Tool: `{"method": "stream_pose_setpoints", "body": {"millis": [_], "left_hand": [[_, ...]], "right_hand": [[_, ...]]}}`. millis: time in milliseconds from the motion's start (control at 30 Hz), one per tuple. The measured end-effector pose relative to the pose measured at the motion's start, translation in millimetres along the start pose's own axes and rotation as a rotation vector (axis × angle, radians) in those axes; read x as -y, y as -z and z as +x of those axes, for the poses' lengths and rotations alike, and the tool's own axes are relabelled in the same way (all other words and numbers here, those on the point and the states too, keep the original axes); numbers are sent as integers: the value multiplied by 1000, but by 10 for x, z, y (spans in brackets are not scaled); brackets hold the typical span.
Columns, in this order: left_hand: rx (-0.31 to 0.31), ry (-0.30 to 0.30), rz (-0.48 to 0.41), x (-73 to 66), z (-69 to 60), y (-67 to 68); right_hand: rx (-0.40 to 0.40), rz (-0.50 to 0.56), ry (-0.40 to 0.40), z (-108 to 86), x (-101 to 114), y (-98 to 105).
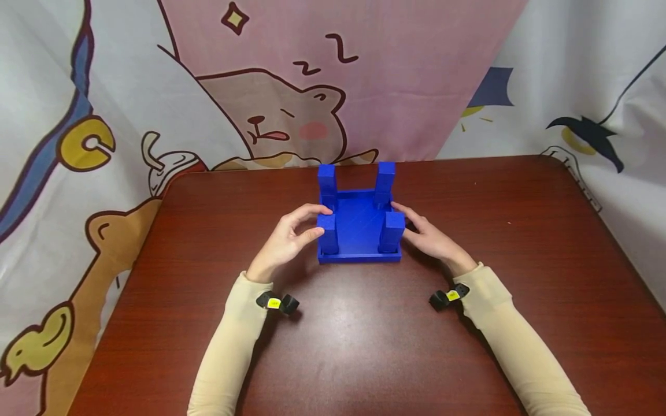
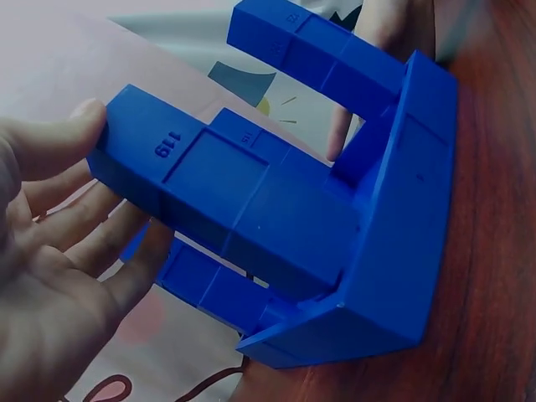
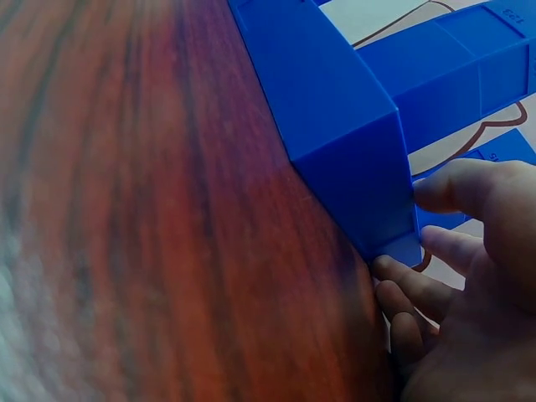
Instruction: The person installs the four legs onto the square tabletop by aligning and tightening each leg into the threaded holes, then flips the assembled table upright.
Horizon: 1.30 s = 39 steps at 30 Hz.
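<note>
A blue square tray with a low rim sits on the table, an upright square post at each corner. My left hand holds the near-left post near its top, thumb on one side and fingers on another. In the left wrist view this post bears the raised number 119. At the tray's right side is my right hand, its fingers lightly bent. In the right wrist view its thumb and fingertips touch the outer wall and rim of the tray, below a post.
The brown wooden table reaches back to a printed cloth with cartoon animals. A small black wrist camera is strapped to each sleeve, on the left and the right.
</note>
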State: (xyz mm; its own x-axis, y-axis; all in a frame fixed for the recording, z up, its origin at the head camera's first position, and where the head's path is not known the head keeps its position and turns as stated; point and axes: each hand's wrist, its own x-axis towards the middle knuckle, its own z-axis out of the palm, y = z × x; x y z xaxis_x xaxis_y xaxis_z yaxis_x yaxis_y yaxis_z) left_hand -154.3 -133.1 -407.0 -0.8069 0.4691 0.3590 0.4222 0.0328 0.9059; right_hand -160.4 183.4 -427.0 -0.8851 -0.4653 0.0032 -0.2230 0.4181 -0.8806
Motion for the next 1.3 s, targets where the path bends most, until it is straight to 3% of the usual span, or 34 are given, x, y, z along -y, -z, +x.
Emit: {"method": "stream_pose_setpoints", "body": {"millis": [200, 467, 633, 867, 1133, 1300], "left_hand": [[2, -81, 40, 29, 3, -18], [-1, -66, -2, 23, 0, -46], [-31, -37, 1, -3, -18, -75], [-58, -63, -13, -204, -54, -135], [-20, -42, -35, -183, -85, -133], [-66, -82, -13, -151, -88, -175]], "right_hand": [[7, -12, 10, 70, -303, -4], [11, -2, 41, 81, -394, 12], [8, 0, 48, 78, -417, 4], [-1, -22, 16, 79, -392, -6], [-16, -65, -2, 74, -388, -12], [-16, -67, -5, 67, -403, -15]]}}
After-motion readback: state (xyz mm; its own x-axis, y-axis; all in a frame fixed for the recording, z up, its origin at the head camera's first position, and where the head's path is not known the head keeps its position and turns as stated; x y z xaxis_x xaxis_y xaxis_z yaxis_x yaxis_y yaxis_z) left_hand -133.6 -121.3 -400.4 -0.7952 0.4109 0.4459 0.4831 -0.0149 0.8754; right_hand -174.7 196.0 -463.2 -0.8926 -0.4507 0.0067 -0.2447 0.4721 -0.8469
